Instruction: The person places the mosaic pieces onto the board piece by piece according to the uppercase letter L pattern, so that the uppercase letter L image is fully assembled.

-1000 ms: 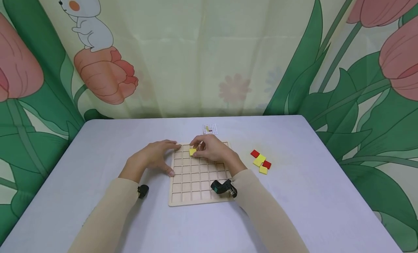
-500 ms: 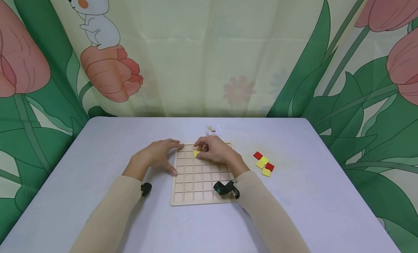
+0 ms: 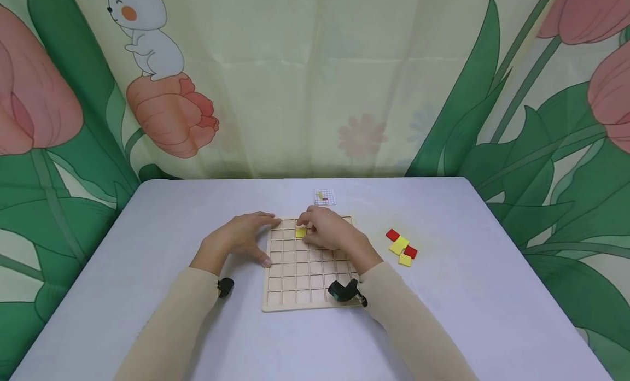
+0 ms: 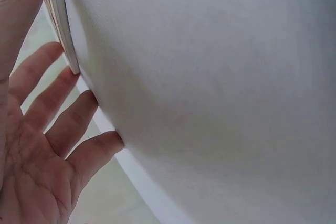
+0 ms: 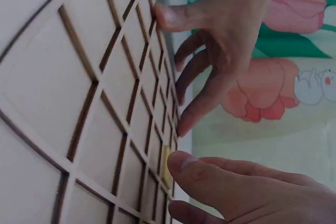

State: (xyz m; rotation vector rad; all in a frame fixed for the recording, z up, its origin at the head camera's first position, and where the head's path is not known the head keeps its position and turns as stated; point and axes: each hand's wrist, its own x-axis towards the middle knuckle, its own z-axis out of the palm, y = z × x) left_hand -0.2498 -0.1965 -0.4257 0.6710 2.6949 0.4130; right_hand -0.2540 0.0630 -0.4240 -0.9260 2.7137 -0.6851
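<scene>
A pale wooden grid board (image 3: 287,299) lies on the table. A small yellow square tile (image 3: 301,233) sits at one of its cells near the far side. My right hand (image 3: 331,230) is bent over the board, thumb and fingertips right at the tile. In the right wrist view, the thumb's tip overlaps the edge of the yellow tile (image 5: 166,167). My left hand (image 3: 241,240) steadies the board's left edge with spread fingers, thumb lower down and fingers at the far corner. In the left wrist view, the left hand's fingers (image 4: 73,121) reach along the board's side (image 4: 65,35).
Several loose red and yellow tiles (image 3: 401,247) lie right of the board. A small printed grid card (image 3: 324,197) with yellow and red marks lies beyond it. The white table (image 3: 315,348) ends at a patterned curtain (image 3: 275,97).
The right hand's fingertips have drawn slightly back from the yellow tile, and more of the tile shows. The left hand keeps its place on the board. The head view has shifted a little.
</scene>
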